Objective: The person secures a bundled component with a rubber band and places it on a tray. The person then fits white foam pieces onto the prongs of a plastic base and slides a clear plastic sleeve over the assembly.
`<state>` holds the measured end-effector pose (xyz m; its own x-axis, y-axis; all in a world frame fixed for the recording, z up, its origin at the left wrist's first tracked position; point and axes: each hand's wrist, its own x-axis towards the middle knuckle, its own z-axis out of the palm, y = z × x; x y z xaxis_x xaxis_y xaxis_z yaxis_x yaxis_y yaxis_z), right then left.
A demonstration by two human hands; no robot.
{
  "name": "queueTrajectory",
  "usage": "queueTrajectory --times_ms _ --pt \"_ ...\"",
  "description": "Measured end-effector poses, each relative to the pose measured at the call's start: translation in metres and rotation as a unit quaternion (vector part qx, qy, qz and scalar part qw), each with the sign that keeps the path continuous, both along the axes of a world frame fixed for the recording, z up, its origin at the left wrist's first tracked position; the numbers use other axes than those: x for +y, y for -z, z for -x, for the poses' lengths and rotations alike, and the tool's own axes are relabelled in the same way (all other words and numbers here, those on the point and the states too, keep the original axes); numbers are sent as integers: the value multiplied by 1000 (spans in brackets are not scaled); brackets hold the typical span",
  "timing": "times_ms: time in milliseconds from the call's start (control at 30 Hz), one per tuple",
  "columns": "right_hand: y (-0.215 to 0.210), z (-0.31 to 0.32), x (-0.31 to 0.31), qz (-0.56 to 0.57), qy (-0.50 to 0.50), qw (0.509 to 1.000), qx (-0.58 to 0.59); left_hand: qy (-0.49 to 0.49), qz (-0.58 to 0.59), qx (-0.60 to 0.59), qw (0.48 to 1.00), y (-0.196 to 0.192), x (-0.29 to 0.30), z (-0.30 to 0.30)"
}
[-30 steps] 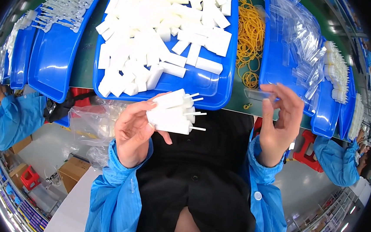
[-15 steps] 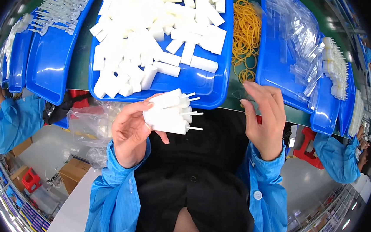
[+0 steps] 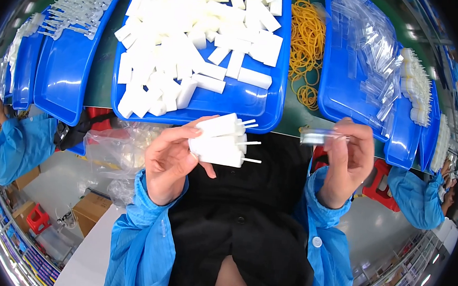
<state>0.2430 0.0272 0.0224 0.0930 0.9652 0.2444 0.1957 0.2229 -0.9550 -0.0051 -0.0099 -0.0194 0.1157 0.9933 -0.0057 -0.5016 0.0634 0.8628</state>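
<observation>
The left hand [image 3: 171, 162] is clenched around a small stack of white rectangular foam blocks with thin white sticks [image 3: 219, 141] jutting from their right ends; the stack sits in front of the person's chest, just off the near edge of the green table [image 3: 295, 116], below the near rim of the large blue plastic tray [image 3: 243, 104] that holds a heap of loose white foam blocks [image 3: 194, 43]; the right hand [image 3: 348, 163] grasps a small clear plastic tube [image 3: 318, 136] between fingertips and thumb, held level and pointing left toward the stack, a short gap apart from the sticks; this tube hovers at the near edge of the table, beside the near left corner of a second blue tray [image 3: 345, 98] filled with clear plastic sleeves [image 3: 376, 52]; between the two trays a pile of yellow rubber bands [image 3: 305, 41] lies on the bare table; towards the left edge another blue tray [image 3: 61, 81] carries white stick pieces [image 3: 78, 5] at its far end; both forearms wear blue sleeves [image 3: 140, 243].
</observation>
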Motion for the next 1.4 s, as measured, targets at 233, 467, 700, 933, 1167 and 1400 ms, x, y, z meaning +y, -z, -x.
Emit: queueTrajectory --times_ms 233,467,700,933,1167,1400 --pt "4 25 -2 92 -163 963 194 43 4 4 999 2 -1 -1" --pt "8 33 -8 73 -171 975 124 21 2 6 1000 -1 -2 -4" --pt "9 41 -8 36 -157 982 93 -4 -21 13 1000 -5 -2 -3" --pt "5 41 -6 76 -167 968 169 -25 -51 51 997 -9 -2 -3" --pt "5 41 -4 41 -164 976 135 -9 -59 69 996 -9 -4 -1" --pt "3 42 -7 57 -165 978 117 -29 -48 64 996 -9 -5 0"
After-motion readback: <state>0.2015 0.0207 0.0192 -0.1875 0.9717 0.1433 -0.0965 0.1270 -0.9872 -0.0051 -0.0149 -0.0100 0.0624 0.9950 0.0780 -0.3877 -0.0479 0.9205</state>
